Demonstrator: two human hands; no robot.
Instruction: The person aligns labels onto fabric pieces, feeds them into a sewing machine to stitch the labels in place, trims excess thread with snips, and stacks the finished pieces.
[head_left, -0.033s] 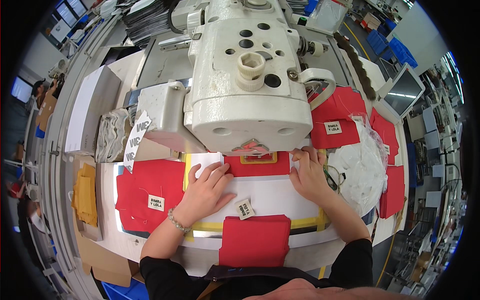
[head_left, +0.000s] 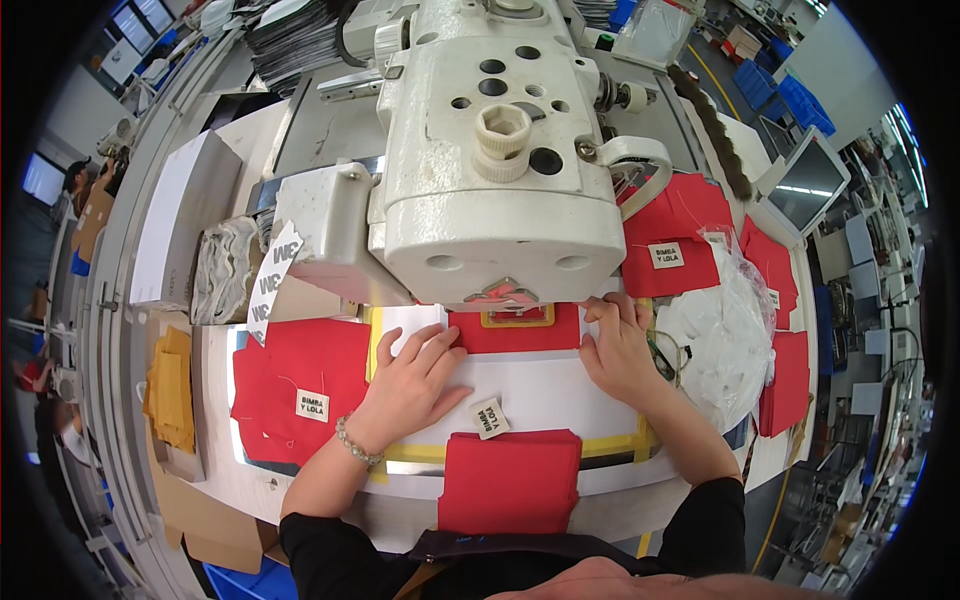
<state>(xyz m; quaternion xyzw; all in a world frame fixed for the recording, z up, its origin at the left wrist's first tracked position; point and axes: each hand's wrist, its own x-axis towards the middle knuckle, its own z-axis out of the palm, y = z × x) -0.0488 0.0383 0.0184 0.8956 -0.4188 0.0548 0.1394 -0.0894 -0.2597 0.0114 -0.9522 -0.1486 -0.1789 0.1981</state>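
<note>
A red fabric piece (head_left: pixel 515 338) lies flat beneath the head of a large white sewing machine (head_left: pixel 500 225). Around the needle area, a yellow-edged frame (head_left: pixel 517 318) rests on it, partly hidden by the machine. My left hand (head_left: pixel 415 378) has its fingers spread, with fingertips at the fabric's left edge and on the white work surface. At the right edge, my right hand (head_left: pixel 618 345) touches the fabric with its thumb and fingers apart. A small cream label (head_left: pixel 489 418) lies between my forearms, just above a stack of folded red fabric (head_left: pixel 510 485).
More red fabric pieces with labels lie at left (head_left: pixel 300 370) and right (head_left: pixel 675 220). A clear plastic bag of white pieces (head_left: pixel 715 345) sits beside my right forearm. Yellow pieces (head_left: pixel 172 390) fill a box at far left; a screen (head_left: pixel 808 180) stands at right.
My hands, the red fabric and the label keep their places. Only a blurred person at the far left edge has shifted slightly.
</note>
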